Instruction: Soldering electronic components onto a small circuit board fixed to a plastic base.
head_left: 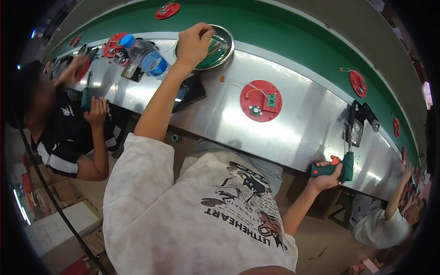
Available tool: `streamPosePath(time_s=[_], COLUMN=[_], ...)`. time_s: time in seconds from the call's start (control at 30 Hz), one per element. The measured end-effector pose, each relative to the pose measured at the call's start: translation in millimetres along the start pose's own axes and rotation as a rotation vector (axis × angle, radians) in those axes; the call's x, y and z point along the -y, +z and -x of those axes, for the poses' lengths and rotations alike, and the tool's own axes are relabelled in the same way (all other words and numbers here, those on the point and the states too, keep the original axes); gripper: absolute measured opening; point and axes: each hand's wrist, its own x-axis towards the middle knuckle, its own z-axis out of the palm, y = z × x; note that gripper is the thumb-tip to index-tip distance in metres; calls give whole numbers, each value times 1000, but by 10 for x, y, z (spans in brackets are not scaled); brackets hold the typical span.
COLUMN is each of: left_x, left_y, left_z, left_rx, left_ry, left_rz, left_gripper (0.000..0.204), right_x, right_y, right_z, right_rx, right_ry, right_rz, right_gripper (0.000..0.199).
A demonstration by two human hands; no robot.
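My left hand [195,45] reaches over a round metal bowl [232,46]. Its fingers are curled and pinched together near the far rim, and what they hold, if anything, is hidden. Thin green wires [214,57] lie in the bowl. Off to the right, at the bench's front edge, my right hand [326,176] grips a green soldering gun [347,167] with red buttons; its thin tip points away from me. Between my hands lies a red round board [260,91] with small green circuit boards and a white cable ending in an orange-brown connector.
A water bottle [149,58] with a blue cap stands left of the bowl, near a dark flat box [195,91]. A black stand [356,121] sits at the right. More red discs [357,83] rest on the green strip [293,39]. Co-workers sit on both sides.
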Motion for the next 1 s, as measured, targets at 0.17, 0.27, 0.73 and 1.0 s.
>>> streamPosePath(time_s=[0.17,0.27,0.73,1.0], left_x=[-391,-776,-866,-874], left_y=[107,139,786,814], left_z=[312,777,1487,1493], left_rx=[94,231,192,154], left_ry=[3,-66,156,199], left_rz=[316,385,198,180], left_gripper=[12,13,8,6], right_x=[91,24,24,68], right_y=[5,86,473,532], right_z=[41,120,620,619], right_rx=[91,232,870,820], right_ry=[8,-43,14,-6], right_rz=[15,64,146,151], right_gripper=[37,36,33,33])
